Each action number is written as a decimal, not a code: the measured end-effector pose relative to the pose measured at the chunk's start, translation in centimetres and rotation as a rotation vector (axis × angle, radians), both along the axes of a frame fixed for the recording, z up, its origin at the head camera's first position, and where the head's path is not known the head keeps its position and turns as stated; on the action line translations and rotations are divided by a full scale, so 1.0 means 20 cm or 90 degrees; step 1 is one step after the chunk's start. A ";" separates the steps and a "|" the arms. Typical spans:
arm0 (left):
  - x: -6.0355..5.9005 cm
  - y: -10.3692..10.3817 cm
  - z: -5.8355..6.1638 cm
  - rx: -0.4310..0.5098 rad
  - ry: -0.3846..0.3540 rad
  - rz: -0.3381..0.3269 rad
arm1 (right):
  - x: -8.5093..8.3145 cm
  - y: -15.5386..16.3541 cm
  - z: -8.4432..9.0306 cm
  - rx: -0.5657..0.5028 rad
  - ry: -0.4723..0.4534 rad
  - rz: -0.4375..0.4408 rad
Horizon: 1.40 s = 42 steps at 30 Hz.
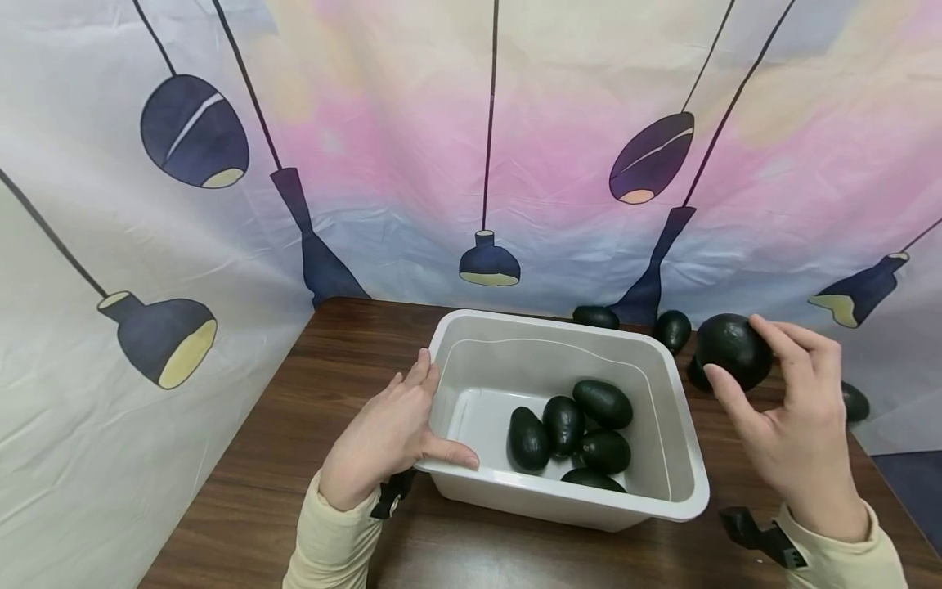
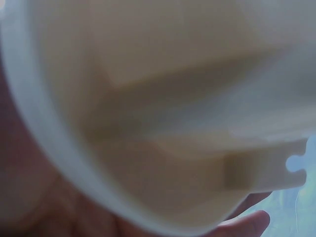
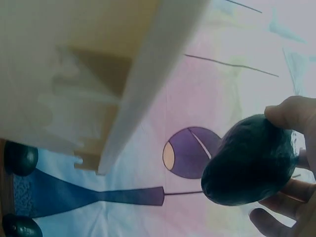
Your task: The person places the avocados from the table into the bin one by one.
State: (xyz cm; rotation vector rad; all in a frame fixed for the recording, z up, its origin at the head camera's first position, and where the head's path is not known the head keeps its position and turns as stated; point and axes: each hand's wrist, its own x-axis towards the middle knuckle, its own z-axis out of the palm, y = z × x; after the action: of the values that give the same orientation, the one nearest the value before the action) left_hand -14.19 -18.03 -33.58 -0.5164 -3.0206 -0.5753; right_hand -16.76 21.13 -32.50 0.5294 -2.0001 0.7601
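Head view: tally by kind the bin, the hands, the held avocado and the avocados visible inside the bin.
Bin: 1
Hands (left hand, right hand): 2
Held avocado: 1
Avocados visible inside: 5
Total: 9

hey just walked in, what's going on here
A person holds a dark avocado in the right hand, up off the table and to the right of a pale plastic tub. The left hand rests on the tub's near left corner. Five avocados show inside; other avocados lie outside, behind it and to its right.
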 end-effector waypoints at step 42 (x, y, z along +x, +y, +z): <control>0.00 0.00 0.00 0.003 -0.019 0.014 | 0.00 -0.18 -0.02 0.143 -0.066 0.200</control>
State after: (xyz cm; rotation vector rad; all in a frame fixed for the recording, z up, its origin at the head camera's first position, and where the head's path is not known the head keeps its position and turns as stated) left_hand -14.25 -17.96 -33.59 -0.4780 -3.0473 -0.5941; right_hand -16.86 17.48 -32.83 0.9705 -2.1389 0.7663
